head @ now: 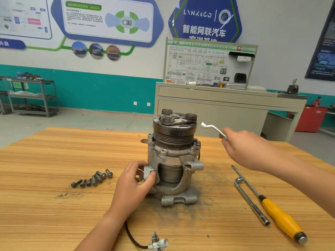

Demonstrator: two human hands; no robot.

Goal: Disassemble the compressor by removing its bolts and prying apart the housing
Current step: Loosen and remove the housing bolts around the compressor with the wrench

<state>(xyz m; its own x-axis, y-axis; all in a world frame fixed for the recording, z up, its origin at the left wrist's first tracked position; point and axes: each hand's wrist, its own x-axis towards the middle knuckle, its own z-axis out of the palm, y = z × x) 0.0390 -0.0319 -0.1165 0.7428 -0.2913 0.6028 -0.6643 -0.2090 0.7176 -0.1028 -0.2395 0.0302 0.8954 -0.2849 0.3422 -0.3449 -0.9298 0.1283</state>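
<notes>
- Compressor [174,156] is seen standing upright near the middle of the wooden table [54,160]. Its long axis is vertical, with the pulley and clutch end up and the mounting lugs at the base.
- A cut-away opening in the housing faces the camera.
- Left hand [134,180] is clamped on a lug at the housing's lower left side, fingers and thumb curled round it.
- Right hand [243,145] is raised to the right of the pulley and grips a thin offset wrench [213,128]. The wrench head points up and left toward the pulley, apart from it.
- Loose bolts [94,178] are noted in a cluster on the table, left of the compressor.
- A yellow-handled screwdriver [279,214] and an L-shaped socket wrench [252,201] lie side by side on the right, handle ends nearest the camera.
- A black cable with a white connector [157,241] lies at the near edge.
</notes>
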